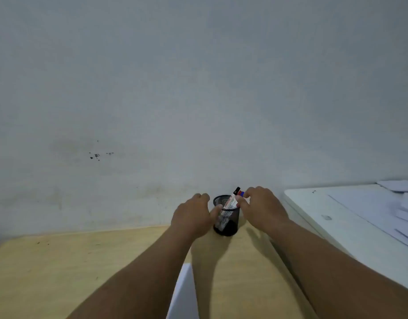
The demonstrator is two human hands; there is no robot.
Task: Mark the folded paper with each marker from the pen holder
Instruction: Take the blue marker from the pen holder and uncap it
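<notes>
A black mesh pen holder (pixel 228 223) stands at the far edge of the wooden table, against the wall. White markers (pixel 230 201) lean in it, with black, red and blue caps sticking out at the top. My left hand (pixel 191 216) grips the holder's left side, thumb on the mesh. From the right, my right hand (pixel 261 207) pinches the top ends of the markers by the blue cap. The white folded paper (pixel 184 293) lies between my forearms at the bottom of the view, partly covered by my left arm.
The light wooden table (pixel 60 268) runs to a grey-white wall close behind. A white unit (pixel 341 229) with stacked white sheets on top adjoins the table on the right.
</notes>
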